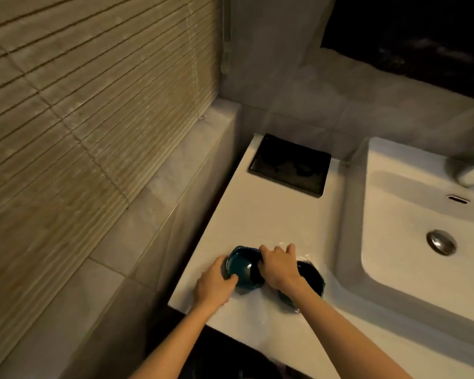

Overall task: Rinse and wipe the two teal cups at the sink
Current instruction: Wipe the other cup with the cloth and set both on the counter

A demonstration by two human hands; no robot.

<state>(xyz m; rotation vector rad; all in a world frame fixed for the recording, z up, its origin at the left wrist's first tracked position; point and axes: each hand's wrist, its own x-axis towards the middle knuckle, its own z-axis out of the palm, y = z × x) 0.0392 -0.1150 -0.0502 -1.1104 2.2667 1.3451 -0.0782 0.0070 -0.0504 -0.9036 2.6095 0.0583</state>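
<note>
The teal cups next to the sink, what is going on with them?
Both cups stand on the white counter, left of the sink. The left hand grips the left teal cup by its rim. The right hand lies across the gap between them, partly hiding the right teal cup; its grip is unclear.

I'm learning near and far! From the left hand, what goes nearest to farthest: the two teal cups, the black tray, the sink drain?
1. Left teal cup, gripped by the left hand.
2. Right teal cup, beside it on the right.
3. Black tray, at the counter's back.
4. Sink drain, far right in the basin.
</note>
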